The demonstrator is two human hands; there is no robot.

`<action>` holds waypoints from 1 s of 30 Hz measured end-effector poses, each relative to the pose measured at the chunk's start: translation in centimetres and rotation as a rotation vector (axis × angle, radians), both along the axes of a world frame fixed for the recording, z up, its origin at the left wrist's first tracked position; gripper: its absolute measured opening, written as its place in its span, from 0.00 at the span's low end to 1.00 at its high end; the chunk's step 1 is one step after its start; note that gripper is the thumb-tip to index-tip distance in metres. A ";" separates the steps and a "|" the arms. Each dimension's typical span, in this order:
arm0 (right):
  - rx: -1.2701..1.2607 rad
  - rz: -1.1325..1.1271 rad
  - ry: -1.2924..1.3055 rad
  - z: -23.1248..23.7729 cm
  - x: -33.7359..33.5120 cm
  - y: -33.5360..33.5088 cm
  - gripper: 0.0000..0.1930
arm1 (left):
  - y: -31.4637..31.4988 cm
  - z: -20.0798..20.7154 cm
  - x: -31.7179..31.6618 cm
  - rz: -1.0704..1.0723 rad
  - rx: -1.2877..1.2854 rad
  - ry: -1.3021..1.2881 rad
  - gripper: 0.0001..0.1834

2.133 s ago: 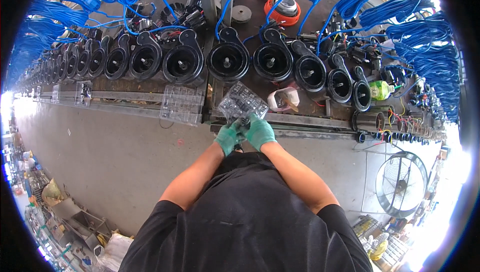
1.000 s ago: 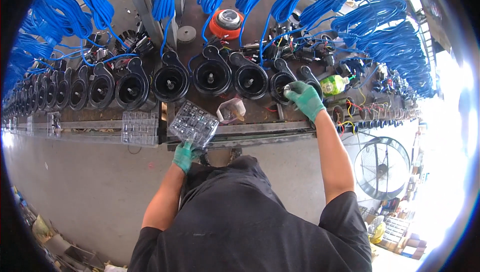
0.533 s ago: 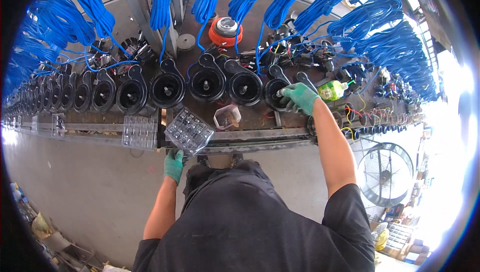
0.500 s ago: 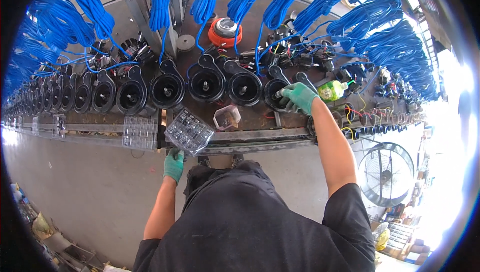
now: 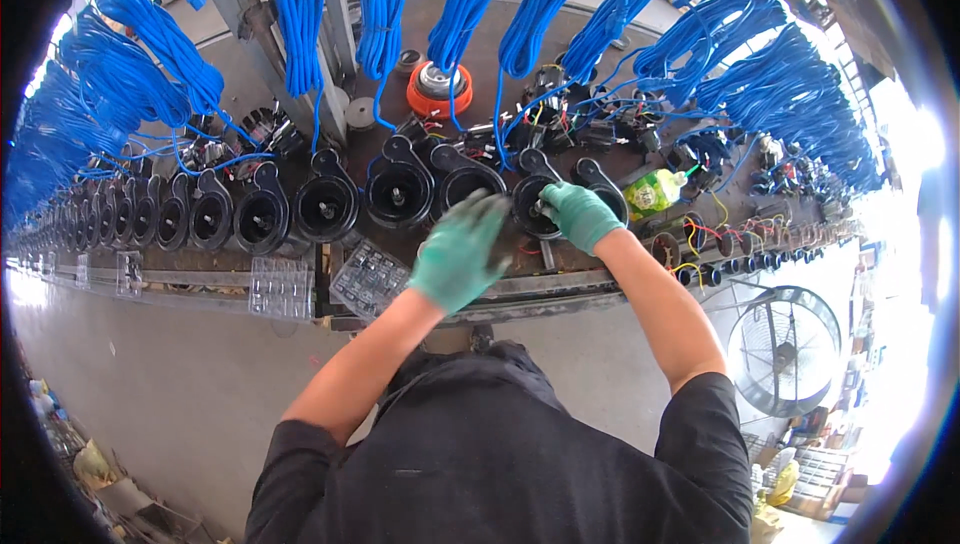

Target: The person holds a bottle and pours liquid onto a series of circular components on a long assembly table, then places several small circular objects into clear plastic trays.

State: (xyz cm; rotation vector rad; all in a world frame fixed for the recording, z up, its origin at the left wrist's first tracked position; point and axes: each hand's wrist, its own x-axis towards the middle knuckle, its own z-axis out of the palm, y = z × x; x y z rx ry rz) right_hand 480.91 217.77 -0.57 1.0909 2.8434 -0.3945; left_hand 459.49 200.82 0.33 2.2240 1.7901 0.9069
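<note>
Black round cup-shaped housings (image 5: 400,194), each with a looped tab, stand in a row along the bench; several show a metal shaft in the middle. My gloved right hand (image 5: 583,216) reaches into one housing (image 5: 530,229), its fingertips pinched at the silvery shaft (image 5: 541,206). Slightly blurred, my gloved left hand (image 5: 458,256) stretches its fingers out over the front of the neighbouring housing (image 5: 470,182), with the thumb apart. A clear compartment tray of small metal parts (image 5: 368,279) lies at the bench edge beside my left wrist.
Coiled blue cables (image 5: 380,14) hang in a row above the bench. Behind the housings sit an orange-and-silver round part (image 5: 438,90) and wired black parts (image 5: 640,124). A green-yellow bottle (image 5: 655,192) lies at right. A large fan (image 5: 785,352) stands on the floor.
My left hand has left the clear tray's edge and moved up and right over the housings, covering the small clear cup. The tray now lies on the bench edge. My right hand stays at the same housing.
</note>
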 end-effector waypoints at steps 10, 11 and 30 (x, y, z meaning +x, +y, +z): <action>0.167 0.148 -0.259 -2.5 0.0 1.8 0.06 | 12.0 -6.2 8.0 0.017 -0.151 -0.118 0.49; 0.139 0.123 -0.241 -2.3 -0.3 1.7 0.06 | 11.9 -6.1 7.9 0.037 -0.158 -0.117 0.48; 0.087 -0.106 0.072 -2.7 0.4 0.7 0.08 | 11.7 -5.4 7.6 -0.017 -0.179 -0.115 0.41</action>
